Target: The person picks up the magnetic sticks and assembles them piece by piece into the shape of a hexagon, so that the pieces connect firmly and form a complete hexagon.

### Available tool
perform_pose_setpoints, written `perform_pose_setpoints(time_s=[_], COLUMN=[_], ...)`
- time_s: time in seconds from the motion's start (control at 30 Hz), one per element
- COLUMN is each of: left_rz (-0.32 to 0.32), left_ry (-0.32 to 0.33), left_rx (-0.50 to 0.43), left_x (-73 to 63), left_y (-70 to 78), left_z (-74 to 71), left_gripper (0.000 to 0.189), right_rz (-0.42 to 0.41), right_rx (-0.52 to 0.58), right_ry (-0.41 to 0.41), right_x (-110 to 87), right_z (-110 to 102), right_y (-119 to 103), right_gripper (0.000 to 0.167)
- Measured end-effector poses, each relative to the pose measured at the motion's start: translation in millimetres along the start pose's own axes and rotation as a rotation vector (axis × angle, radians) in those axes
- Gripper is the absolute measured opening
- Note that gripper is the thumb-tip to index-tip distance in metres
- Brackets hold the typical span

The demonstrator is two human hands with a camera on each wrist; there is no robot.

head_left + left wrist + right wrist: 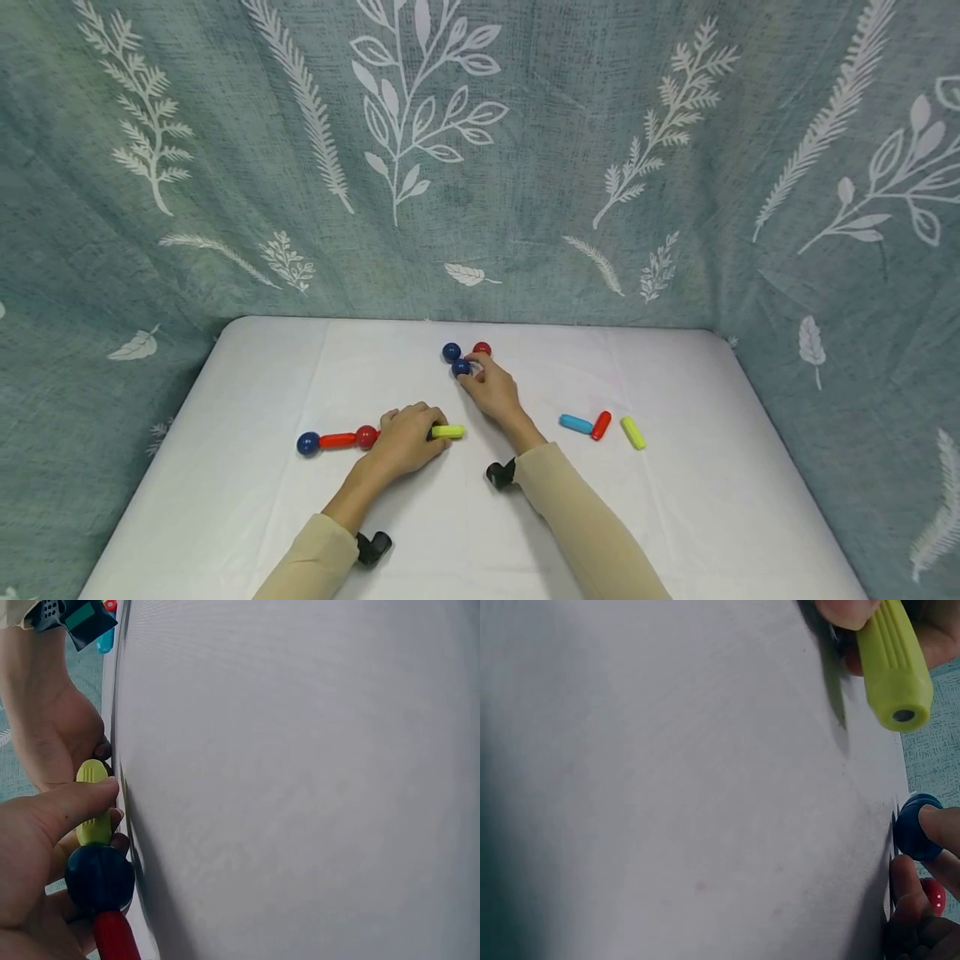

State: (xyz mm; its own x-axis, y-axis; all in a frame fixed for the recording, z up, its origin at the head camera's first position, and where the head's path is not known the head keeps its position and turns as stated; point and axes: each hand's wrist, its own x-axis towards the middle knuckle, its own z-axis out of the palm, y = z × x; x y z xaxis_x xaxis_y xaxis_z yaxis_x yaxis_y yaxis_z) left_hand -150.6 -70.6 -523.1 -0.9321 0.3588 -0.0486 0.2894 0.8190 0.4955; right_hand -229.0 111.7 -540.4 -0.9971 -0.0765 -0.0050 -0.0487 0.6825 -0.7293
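Note:
My left hand (410,438) grips a row of joined toy rods and balls at its right end, thumb and fingers around a yellow-green rod (93,829). This ribbed rod has a grey disc in its free end. It meets a dark blue ball (100,877), followed by a red rod (116,937). Leftward past the hand, a red ball (366,437), another red rod (337,441) and a blue ball (308,443) continue the row; its middle is hidden under the hand. Toward the back, my right hand (493,390) pinches a blue ball (461,367) between thumb and fingers.
Another blue ball (452,352) and a red ball (482,348) lie beside the right fingers. On the table's right side are a light blue rod (576,424), a red rod (602,425) and a yellow-green rod (633,432). A leaf-patterned curtain (525,208) hangs behind the white table (712,500).

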Motion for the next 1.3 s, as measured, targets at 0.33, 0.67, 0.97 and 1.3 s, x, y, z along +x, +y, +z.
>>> perform_pose_setpoints(time_s=[0.33, 0.67, 0.97, 1.3], left_rz=[0.003, -0.014, -0.005, 0.000], left_ry=[0.000, -0.008, -0.011, -0.005], left_rx=[-0.004, 0.001, -0.020, -0.036], left_x=[0.1, 1.9, 1.6, 2.1], left_y=[0.4, -1.1, -1.1, -3.2], left_z=[-0.4, 1.2, -1.2, 0.2], left_gripper=[0.023, 0.025, 0.025, 0.024], right_rz=[-0.044, -0.069, -0.135, -0.132], right_rx=[0.034, 0.045, 0.001, 0.008], right_ry=[0.002, -0.012, -0.137, -0.219], right_x=[-5.4, -31.2, -62.2, -84.2], right_z=[-3.6, -22.5, -40.3, -46.1], right_y=[1.1, 8.5, 18.4, 22.7], right_gripper=[0.038, 0.038, 0.035, 0.033])
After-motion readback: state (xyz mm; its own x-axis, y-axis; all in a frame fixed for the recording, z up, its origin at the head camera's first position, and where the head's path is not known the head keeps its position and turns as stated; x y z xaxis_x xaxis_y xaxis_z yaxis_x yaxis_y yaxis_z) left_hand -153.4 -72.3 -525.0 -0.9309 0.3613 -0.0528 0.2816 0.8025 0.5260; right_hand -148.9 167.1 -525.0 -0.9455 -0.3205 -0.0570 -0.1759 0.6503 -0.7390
